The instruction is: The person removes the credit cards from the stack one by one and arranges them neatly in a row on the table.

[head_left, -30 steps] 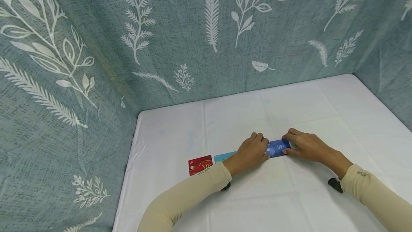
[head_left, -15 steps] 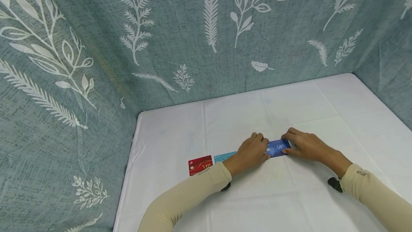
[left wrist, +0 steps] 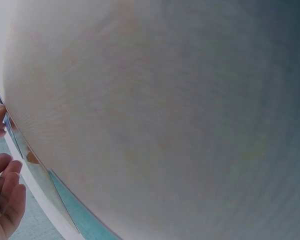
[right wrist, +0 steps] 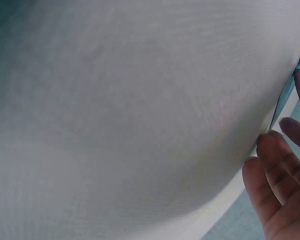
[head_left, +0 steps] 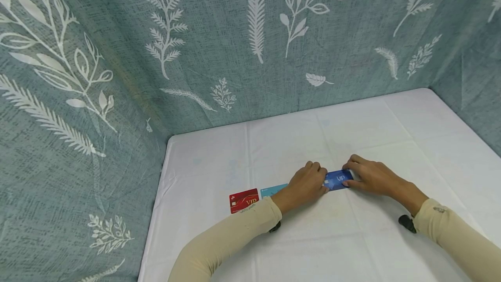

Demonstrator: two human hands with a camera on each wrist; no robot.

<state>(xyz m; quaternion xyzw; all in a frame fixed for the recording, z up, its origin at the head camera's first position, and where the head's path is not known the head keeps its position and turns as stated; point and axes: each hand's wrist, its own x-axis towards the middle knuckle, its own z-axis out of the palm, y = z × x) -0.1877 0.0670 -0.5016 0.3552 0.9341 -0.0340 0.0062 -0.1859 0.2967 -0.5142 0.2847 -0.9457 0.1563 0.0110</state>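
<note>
A blue VIP card (head_left: 335, 180) lies flat or nearly flat on the white table, between the two hands. My left hand (head_left: 303, 186) holds its left end, thumb at the near edge and fingers at the far edge, hiding that end. The right end is pinched by my right hand (head_left: 369, 177), with the thumb on the near corner and fingers at the far one. To the left are a red VIP card (head_left: 243, 200) and a light-blue card (head_left: 272, 190), partly covered by my left sleeve and wrist. Both wrist views catch fingers only at the border.
White cloth covers the table (head_left: 313, 247). A teal leaf-patterned curtain (head_left: 219, 47) hangs along the back and sides. Dark wrist-camera pieces (head_left: 407, 223) sit under the forearms, close to the tabletop.
Both hands keep almost the same place on the blue card. No clear movement of any card shows.
</note>
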